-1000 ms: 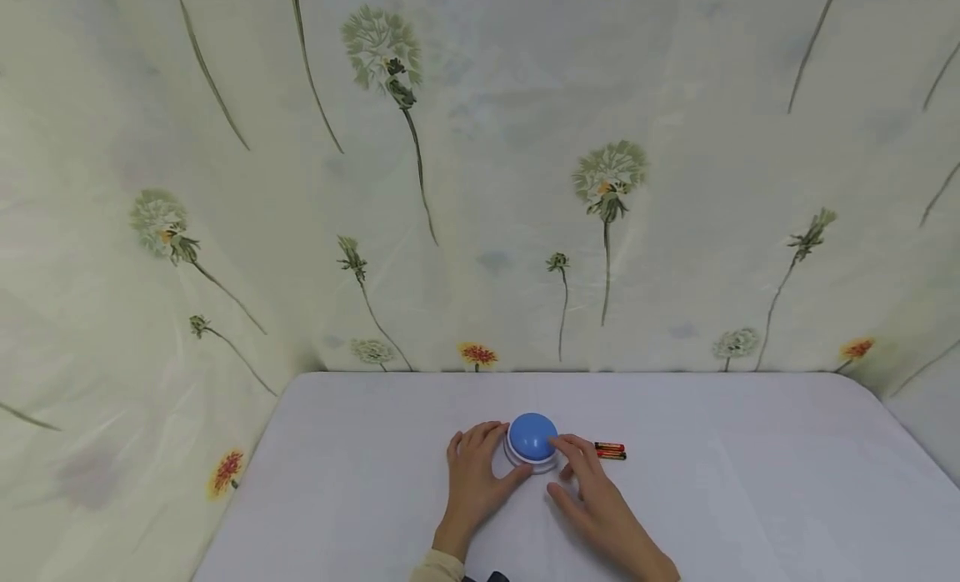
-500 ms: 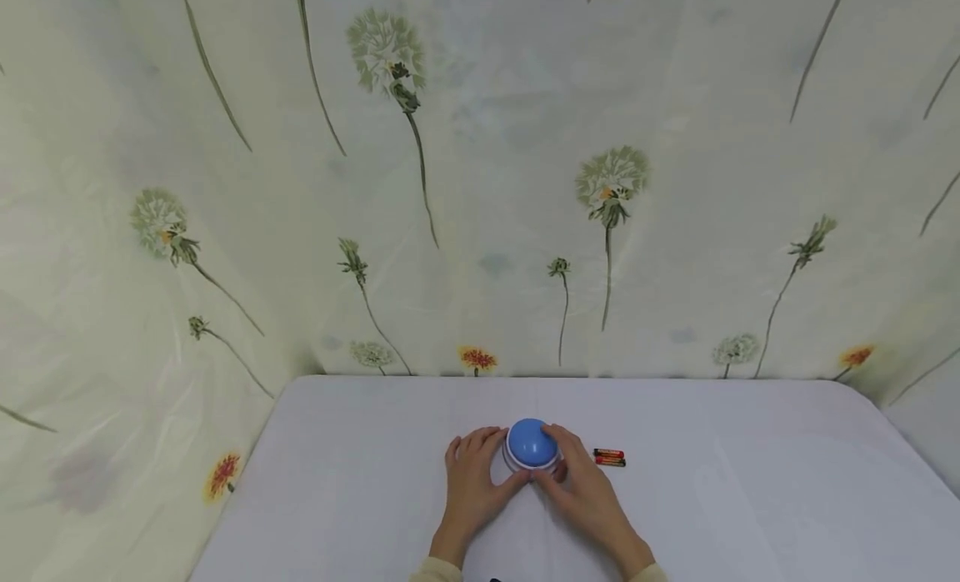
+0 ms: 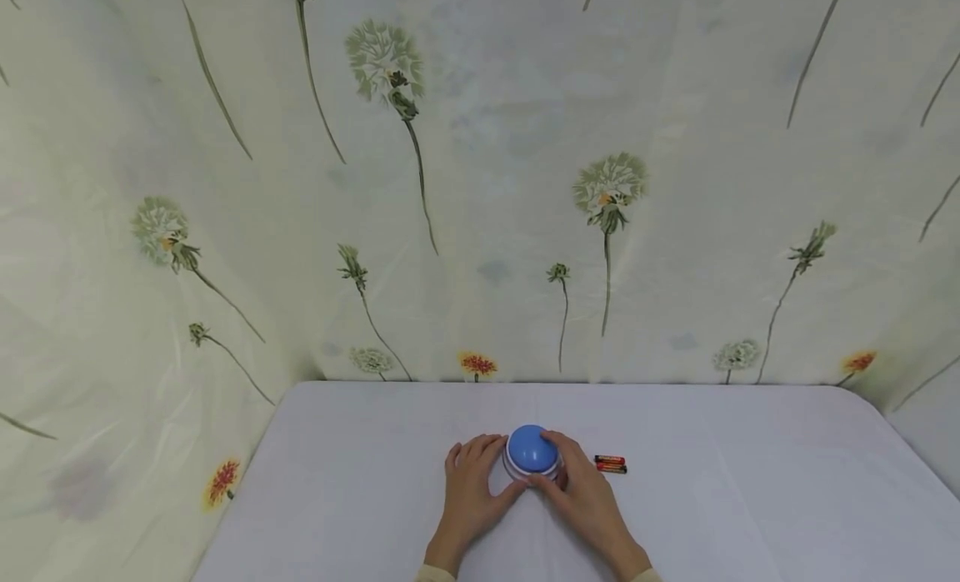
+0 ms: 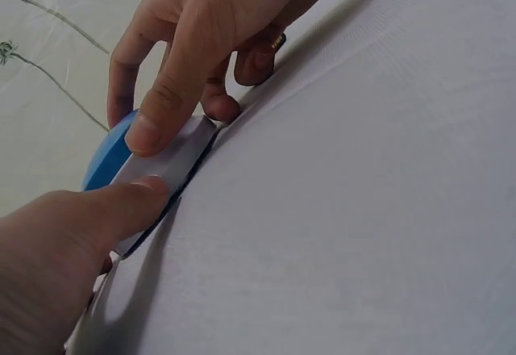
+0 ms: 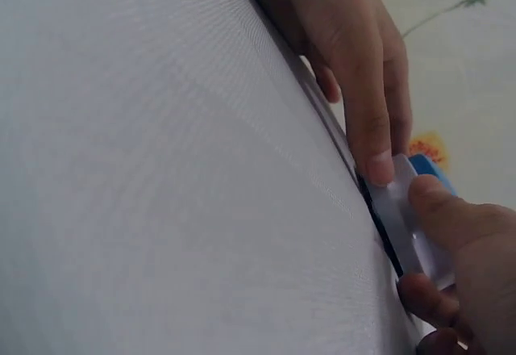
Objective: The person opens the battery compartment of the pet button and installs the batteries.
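Observation:
A round push button (image 3: 532,449) with a blue dome and a white base sits on the white-covered table, between both hands. My left hand (image 3: 471,486) holds its left side, fingers behind and thumb against the front of the base. From the right, my right hand (image 3: 588,490) grips it too, with the index finger up by the dome and the thumb at the near rim. In the left wrist view both thumbs press the white base wall (image 4: 173,157), one above the other. The right wrist view shows the base's dark underside edge close along the cloth.
Two red-and-black batteries (image 3: 611,464) lie side by side just right of my right hand. A white cloth (image 3: 750,499) covers the table. Behind and to the left hangs a pale curtain (image 3: 480,190) printed with dandelions.
My right hand has moved left and closed in on the button, its thumb coming to the near rim beside the left thumb. The left hand keeps its hold; the batteries stay put.

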The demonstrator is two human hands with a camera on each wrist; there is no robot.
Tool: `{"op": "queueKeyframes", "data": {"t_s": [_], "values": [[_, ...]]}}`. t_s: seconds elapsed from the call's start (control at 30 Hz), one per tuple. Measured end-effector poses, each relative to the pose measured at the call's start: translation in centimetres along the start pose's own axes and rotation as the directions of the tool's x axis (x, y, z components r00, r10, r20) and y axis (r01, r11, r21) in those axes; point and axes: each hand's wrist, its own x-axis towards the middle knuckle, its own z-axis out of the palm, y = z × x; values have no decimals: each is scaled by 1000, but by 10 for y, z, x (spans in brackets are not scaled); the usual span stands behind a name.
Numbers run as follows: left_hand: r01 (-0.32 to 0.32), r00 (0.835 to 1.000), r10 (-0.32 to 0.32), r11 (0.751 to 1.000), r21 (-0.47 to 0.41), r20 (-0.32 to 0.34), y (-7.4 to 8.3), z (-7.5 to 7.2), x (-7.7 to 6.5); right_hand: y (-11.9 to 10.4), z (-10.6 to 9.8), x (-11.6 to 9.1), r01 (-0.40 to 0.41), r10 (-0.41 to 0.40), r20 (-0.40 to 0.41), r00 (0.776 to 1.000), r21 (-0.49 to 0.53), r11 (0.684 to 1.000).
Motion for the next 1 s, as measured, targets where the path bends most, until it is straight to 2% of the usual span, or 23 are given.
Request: {"op": "queueKeyframes", "data": {"t_s": [0.13,0.23,0.37,0.47,0.6,0.8,1.0], "values": [[0,1000,1,999,-32,22,-4,1,-1,-1,0,-1,22,-22,-23,1000,30,999],[-13,1000,16,992,-124,18,-7,1,-1,0,-1,-1,45,-43,-41,998,51,998],[-49,999,54,956,-289,9,-11,0,0,-1,-1,-1,63,-60,-47,997,71,995],[-101,994,112,922,-373,7,-13,-1,0,-3,-2,-1,64,-61,-35,998,92,994],[-179,983,182,904,-389,-29,-13,-2,0,-5,-4,-2,74,-72,-15,997,123,990],[-221,975,206,896,-386,-80,-14,-5,1,-7,-8,-2,39,-48,47,998,173,984],[-284,958,248,876,-390,-141,-14,-4,2,-9,-13,-3,0,-20,94,995,208,978]]}}
